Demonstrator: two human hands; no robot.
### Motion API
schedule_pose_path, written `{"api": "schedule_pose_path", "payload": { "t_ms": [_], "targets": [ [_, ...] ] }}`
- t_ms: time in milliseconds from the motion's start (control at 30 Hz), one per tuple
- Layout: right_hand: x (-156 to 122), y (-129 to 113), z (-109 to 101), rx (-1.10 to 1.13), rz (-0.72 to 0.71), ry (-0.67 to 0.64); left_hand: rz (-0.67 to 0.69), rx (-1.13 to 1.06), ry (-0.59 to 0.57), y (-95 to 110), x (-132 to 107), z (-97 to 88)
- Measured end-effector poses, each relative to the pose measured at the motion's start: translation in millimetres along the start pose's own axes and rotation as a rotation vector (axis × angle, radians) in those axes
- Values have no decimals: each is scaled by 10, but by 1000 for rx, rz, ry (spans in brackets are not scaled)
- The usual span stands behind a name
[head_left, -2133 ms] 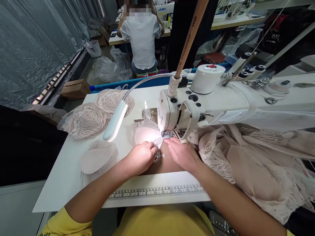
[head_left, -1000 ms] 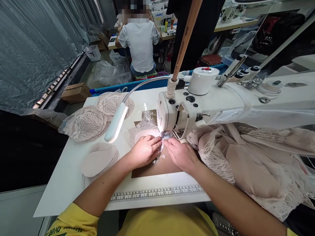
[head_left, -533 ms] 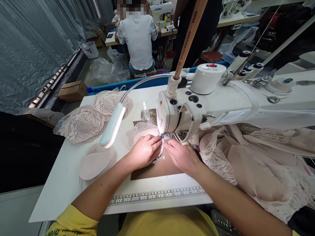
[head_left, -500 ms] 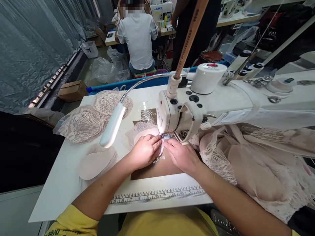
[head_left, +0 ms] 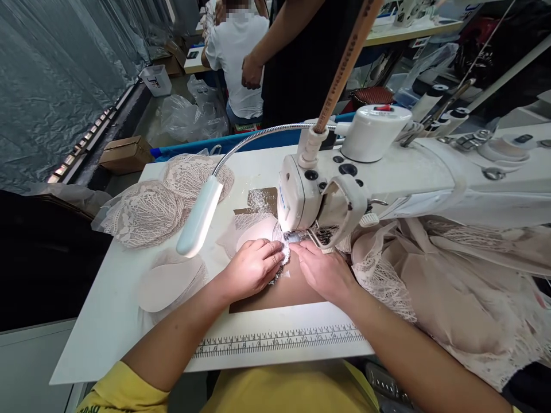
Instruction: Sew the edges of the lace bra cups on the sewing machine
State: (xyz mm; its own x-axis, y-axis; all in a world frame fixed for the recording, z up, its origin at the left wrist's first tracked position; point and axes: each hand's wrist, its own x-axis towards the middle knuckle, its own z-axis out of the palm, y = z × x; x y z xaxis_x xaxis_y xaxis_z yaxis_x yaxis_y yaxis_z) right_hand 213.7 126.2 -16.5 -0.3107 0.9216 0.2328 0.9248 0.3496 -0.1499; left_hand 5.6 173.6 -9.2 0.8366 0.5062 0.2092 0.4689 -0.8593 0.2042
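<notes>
A lace bra cup [head_left: 253, 229] in pale beige lies under the needle area of the white sewing machine [head_left: 297, 198], its lace edge lit by the lamp. On its near side my left hand [head_left: 252, 268] presses and grips the edge, fingers together and pointing at the presser foot [head_left: 295, 236]. My right hand [head_left: 325, 269] is closed on the other side, its fingertips at the same lace edge, just in front of the foot. Part of the cup is hidden under my left fingers. Beneath both hands is a brown sheet [head_left: 297, 289] on the white table.
Lace cups [head_left: 148, 215] are stacked at the left, with a smooth cup piece [head_left: 166, 284] nearer me. A lamp [head_left: 200, 215] on a flexible neck hangs over the table. Lace garments [head_left: 447, 287] pile at the right. A printed ruler [head_left: 279, 341] runs along the front. Behind, a standing person [head_left: 301, 63] and a seated person.
The lace edge near the needle is more exposed, with my left fingers slightly lower. The view has shifted a little. The standing person has moved left, in front of the seated one.
</notes>
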Motion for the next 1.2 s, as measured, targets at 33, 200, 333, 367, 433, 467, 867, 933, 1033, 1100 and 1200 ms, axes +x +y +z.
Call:
{"api": "schedule_pose_path", "payload": {
  "t_ms": [33,200,333,367,433,467,867,933,1033,1100,1200],
  "targets": [
    [-7,5,-1,17,-14,0,11,-5,-1,0,-6,2],
    [-9,-8,-8,90,-140,8,37,7,-6,8,-15,16],
    [15,-31,4,68,-152,21,25,4,5,-6,-10,37],
    [20,-34,9,57,-143,19,21,2,9,-14,-6,43],
    [26,-34,21,33,-114,4,13,1,18,-28,5,49],
    [27,-32,29,19,-97,-4,9,2,22,-32,10,47],
    [35,-27,41,6,-29,28,46,-83,-9,24,-14,-24],
    [27,-27,9,40,-93,22,49,-74,-4,22,-16,-8],
    [14,-27,-12,67,-138,36,45,-56,6,18,-16,9],
    [14,-30,-3,59,-139,40,36,-44,10,14,-9,9],
    [26,-35,25,16,-121,50,13,-26,20,0,14,-2]
  ]
}}
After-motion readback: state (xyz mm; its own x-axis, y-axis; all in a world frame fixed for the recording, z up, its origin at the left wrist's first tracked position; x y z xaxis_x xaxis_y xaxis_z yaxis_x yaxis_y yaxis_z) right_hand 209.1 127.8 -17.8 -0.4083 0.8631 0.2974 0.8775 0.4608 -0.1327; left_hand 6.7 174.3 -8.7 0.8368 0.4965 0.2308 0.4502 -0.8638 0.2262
